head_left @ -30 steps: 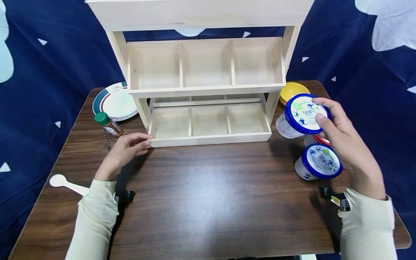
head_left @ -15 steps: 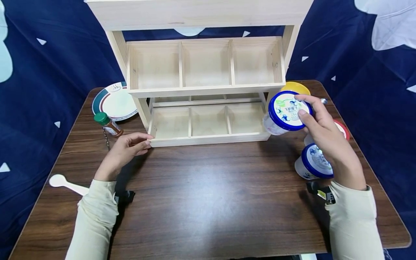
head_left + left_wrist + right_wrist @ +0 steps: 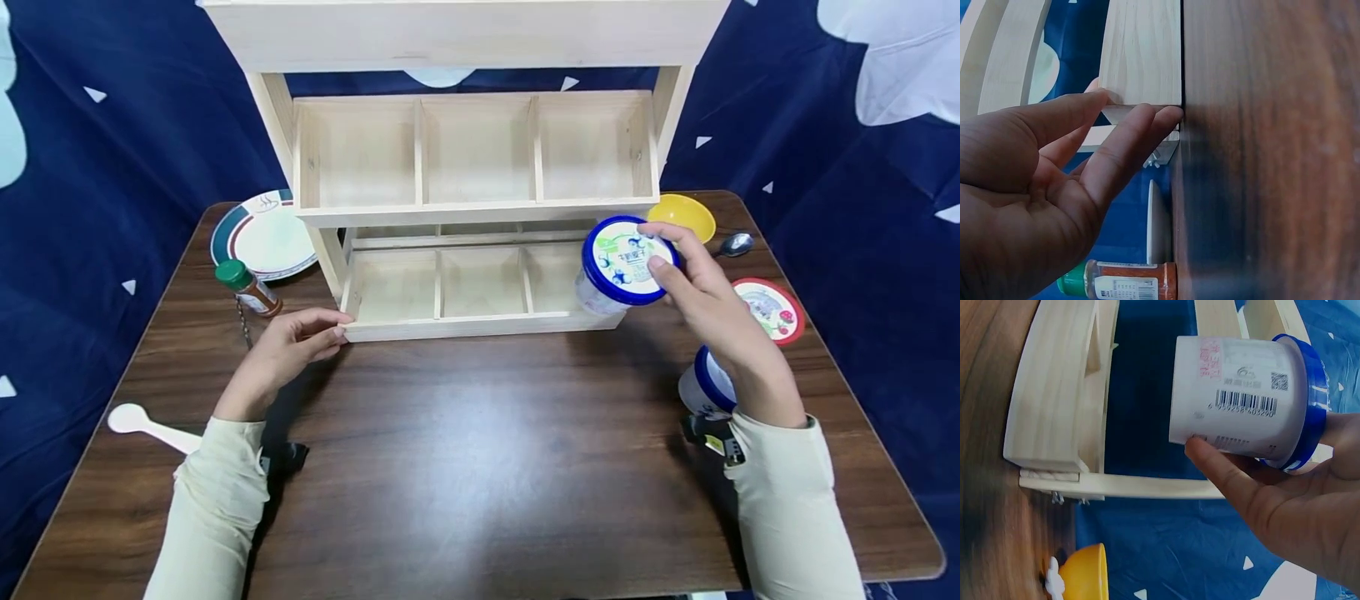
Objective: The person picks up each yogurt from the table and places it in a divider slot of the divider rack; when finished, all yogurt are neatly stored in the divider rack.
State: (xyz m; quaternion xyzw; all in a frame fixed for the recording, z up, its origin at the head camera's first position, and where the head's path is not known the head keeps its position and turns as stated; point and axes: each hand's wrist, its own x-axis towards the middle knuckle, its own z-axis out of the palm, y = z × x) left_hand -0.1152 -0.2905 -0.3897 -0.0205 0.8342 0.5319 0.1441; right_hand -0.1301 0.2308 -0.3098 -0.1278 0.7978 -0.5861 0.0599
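Observation:
My right hand (image 3: 693, 279) grips a white tub with a blue lid (image 3: 618, 265) by its lid and side, tilted, above the right compartment of the wooden rack's (image 3: 480, 321) lower tray. The right wrist view shows the tub (image 3: 1241, 400) with a barcode, thumb (image 3: 1222, 478) under it, beside the rack's corner (image 3: 1054, 425). My left hand (image 3: 288, 350) rests with straight fingers against the tray's front left corner; in the left wrist view its fingertips (image 3: 1160, 115) touch the wood (image 3: 1141, 56).
A second blue-lidded tub (image 3: 701, 385) and a red-lidded one (image 3: 771, 310) stand at the right, with a yellow bowl (image 3: 682, 212) and a metal spoon (image 3: 733, 244) behind. A spice bottle (image 3: 247, 287), a plate (image 3: 262, 237) and a white spoon (image 3: 150, 427) lie left.
My right hand has carried the tub leftwards, from beside the rack to over its lower right compartment. The red-lidded tub is now uncovered. The left hand has stayed put.

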